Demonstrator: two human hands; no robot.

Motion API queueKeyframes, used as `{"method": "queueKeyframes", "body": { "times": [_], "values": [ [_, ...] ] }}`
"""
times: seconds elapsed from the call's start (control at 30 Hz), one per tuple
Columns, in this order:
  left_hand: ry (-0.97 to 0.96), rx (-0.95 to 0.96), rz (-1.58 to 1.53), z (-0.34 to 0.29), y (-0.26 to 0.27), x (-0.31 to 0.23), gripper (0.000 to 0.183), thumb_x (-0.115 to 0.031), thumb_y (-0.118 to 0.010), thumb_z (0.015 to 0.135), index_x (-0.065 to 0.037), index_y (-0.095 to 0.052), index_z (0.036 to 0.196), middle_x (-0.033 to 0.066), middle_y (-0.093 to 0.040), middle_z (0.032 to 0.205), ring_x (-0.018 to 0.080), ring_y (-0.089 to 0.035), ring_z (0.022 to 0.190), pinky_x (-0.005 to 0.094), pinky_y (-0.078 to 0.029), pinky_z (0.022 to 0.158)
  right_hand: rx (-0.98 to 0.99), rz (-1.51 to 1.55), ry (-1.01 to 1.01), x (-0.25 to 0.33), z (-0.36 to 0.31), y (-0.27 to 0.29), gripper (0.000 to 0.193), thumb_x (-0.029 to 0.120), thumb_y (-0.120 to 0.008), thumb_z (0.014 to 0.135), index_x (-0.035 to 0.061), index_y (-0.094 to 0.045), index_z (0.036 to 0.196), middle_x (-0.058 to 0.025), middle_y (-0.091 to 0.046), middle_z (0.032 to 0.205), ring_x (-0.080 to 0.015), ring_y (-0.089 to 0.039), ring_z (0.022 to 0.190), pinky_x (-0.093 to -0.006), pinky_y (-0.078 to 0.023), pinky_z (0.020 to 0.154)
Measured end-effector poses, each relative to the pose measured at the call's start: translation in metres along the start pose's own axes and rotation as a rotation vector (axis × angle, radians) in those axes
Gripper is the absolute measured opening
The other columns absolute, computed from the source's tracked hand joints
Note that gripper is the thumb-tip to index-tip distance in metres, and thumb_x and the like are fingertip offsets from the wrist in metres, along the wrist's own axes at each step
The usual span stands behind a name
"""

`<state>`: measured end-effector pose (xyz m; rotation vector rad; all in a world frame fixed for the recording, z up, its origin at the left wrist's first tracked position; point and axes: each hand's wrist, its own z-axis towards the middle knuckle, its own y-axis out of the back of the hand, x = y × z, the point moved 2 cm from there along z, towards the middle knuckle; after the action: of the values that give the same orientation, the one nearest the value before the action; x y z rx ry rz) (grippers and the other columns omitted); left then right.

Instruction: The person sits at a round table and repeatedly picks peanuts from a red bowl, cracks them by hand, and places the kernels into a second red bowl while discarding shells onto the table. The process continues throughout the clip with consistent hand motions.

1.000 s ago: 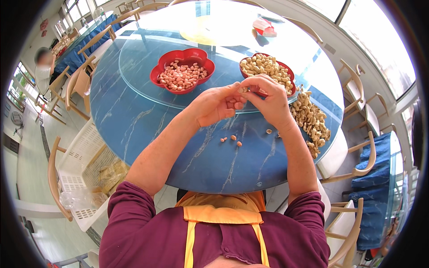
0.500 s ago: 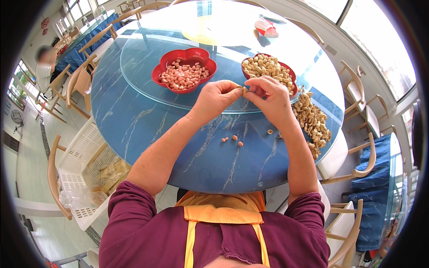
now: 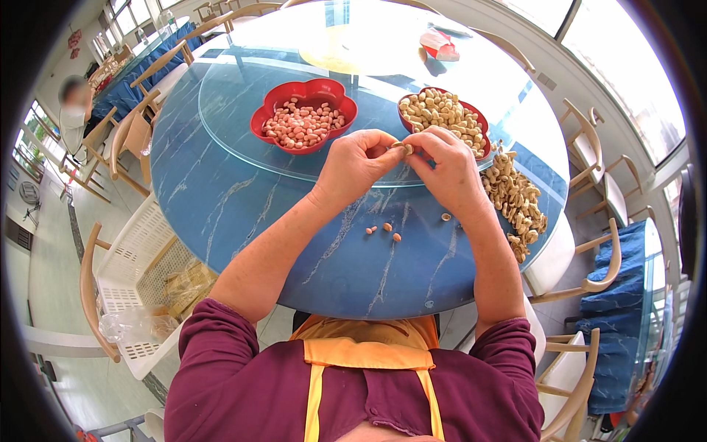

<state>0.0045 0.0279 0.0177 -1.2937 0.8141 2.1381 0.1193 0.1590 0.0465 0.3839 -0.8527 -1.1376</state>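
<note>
Both hands meet over the near edge of the glass turntable [image 3: 243, 158], their fingertips pinched together on one small peanut [image 3: 407, 149] in its shell. My left hand [image 3: 356, 163] grips it from the left and my right hand [image 3: 448, 163] from the right; fingers partly cover it. Beyond my left hand sits a red flower-shaped bowl [image 3: 324, 90] with shelled pink peanut kernels [image 3: 303, 124]. A second red bowl [image 3: 482, 124], heaped with unshelled peanuts [image 3: 438, 110], stands just beyond my right hand. Several loose kernels [image 3: 387, 227] and a shell piece [image 3: 445, 217] lie between my forearms.
A pile of peanut shells [image 3: 515, 199] spreads along the table's right side. Farther back lies a red and white packet [image 3: 440, 46]. A white plastic basket [image 3: 121, 269] stands at the left, chairs [image 3: 589, 283] surround the round blue table [image 3: 331, 283], and another person [image 3: 74, 118] is far left.
My fingers have shifted slightly around the peanut, and my right hand has turned a little inward. The bowls, loose kernels and shell pile look the same.
</note>
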Motion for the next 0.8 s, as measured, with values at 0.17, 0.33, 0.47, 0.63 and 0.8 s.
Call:
{"method": "queueKeyframes", "body": {
  "times": [0.17,0.33,0.47,0.63,0.8],
  "values": [
    [0.030,0.045,-0.123,0.000,-0.003,0.000,0.028,-0.026,-0.070,0.092,0.002,-0.072,0.095,-0.0028,-0.061,0.075,0.0035,-0.050,0.069,0.0215,-0.042,0.060,-0.037,0.023,-0.031,0.001,0.000,-0.002,0.014,0.008,-0.073,0.080,0.0033,-0.067,0.092,-0.0100,-0.065,0.083,-0.0275,-0.065,0.079,-0.0357,-0.052,0.069],
    [0.076,0.074,-0.142,0.001,0.001,0.001,0.028,-0.026,-0.067,0.094,0.001,-0.072,0.096,-0.0033,-0.062,0.076,0.0029,-0.050,0.070,0.0213,-0.042,0.060,-0.011,0.240,-0.215,-0.001,0.000,-0.003,0.010,0.006,-0.075,0.082,0.0018,-0.069,0.088,-0.0064,-0.064,0.077,-0.0146,-0.062,0.070,-0.0272,-0.050,0.066],
    [0.163,0.118,-0.209,0.001,0.003,0.002,0.027,-0.026,-0.065,0.096,0.000,-0.071,0.096,-0.0043,-0.059,0.073,0.0012,-0.047,0.067,0.0203,-0.039,0.058,0.005,0.442,-0.279,-0.007,-0.001,-0.007,0.010,0.006,-0.074,0.083,0.0015,-0.071,0.092,-0.0032,-0.067,0.081,-0.0085,-0.061,0.072,-0.0237,-0.049,0.067],
    [0.326,0.158,-0.486,0.003,0.002,0.014,0.023,-0.023,-0.058,0.099,-0.003,-0.068,0.095,-0.0039,-0.057,0.075,0.0026,-0.044,0.061,0.0181,-0.035,0.051,0.028,0.514,-0.326,-0.005,0.002,-0.005,0.012,0.004,-0.073,0.084,0.0017,-0.071,0.096,-0.0017,-0.069,0.087,-0.0069,-0.061,0.076,-0.0223,-0.050,0.070],
    [0.486,0.190,-0.742,0.003,0.001,0.018,0.021,-0.021,-0.052,0.102,-0.003,-0.063,0.099,0.0008,-0.060,0.082,0.0046,-0.046,0.060,0.0174,-0.032,0.046,0.081,0.420,-0.241,-0.002,0.002,-0.003,0.014,0.004,-0.073,0.082,0.0024,-0.071,0.095,-0.0027,-0.068,0.087,-0.0094,-0.063,0.075,-0.0232,-0.051,0.069]
  ]
}}
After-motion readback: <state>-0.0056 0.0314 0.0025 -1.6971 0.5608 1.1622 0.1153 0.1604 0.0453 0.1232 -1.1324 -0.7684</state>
